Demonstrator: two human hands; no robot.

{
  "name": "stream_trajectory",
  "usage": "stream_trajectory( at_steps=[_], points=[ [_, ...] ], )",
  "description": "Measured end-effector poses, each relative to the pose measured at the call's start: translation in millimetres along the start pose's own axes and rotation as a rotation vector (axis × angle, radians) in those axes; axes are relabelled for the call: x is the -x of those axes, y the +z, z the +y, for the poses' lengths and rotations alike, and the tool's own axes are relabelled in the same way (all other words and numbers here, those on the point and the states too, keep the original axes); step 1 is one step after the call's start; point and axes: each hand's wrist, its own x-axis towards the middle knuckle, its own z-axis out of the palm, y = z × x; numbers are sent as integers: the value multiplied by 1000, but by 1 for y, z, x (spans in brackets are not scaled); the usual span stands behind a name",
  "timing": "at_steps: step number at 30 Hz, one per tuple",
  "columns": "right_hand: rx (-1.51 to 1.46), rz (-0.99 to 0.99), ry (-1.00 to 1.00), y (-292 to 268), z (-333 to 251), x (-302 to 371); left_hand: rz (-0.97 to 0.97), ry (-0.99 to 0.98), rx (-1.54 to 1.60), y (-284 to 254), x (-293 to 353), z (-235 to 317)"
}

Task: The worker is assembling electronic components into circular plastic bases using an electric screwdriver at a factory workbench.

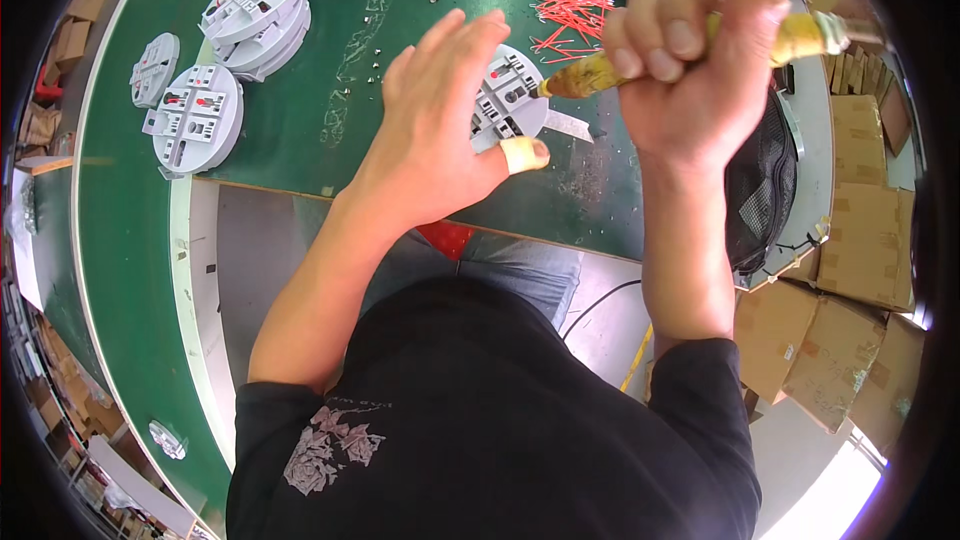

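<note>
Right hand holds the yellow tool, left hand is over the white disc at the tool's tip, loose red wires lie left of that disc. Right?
One slip: in the head view the red wires lie up and to the right of the white disc. The right hand, yellow tool and left hand are as stated.

A round, pale-grey plastic disc (512,100) studded with dark and red fittings lies face up on a green surface (610,185), its left side partly hidden by the left hand (440,110). A screwdriver (587,77) with a stained yellow wrapping slants from the right hand (695,55), its dark tip at the disc's right side, contact unclear.
</note>
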Motion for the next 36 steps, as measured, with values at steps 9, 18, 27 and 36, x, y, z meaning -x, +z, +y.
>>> stream_trajectory(
  at_steps=[9,18,27,36],
  points=[
    [230,-36,18,4,33,4,-177,-85,-22,11,9,-9],
    [617,-400,-84,21,51,2,-207,-75,42,11,10,-15],
    [487,96,-50,69,-4,-10,-145,-85,-222,6,12,8],
    [836,49,540,69,-42,26,81,-414,1590,-40,19,43]
  ],
)
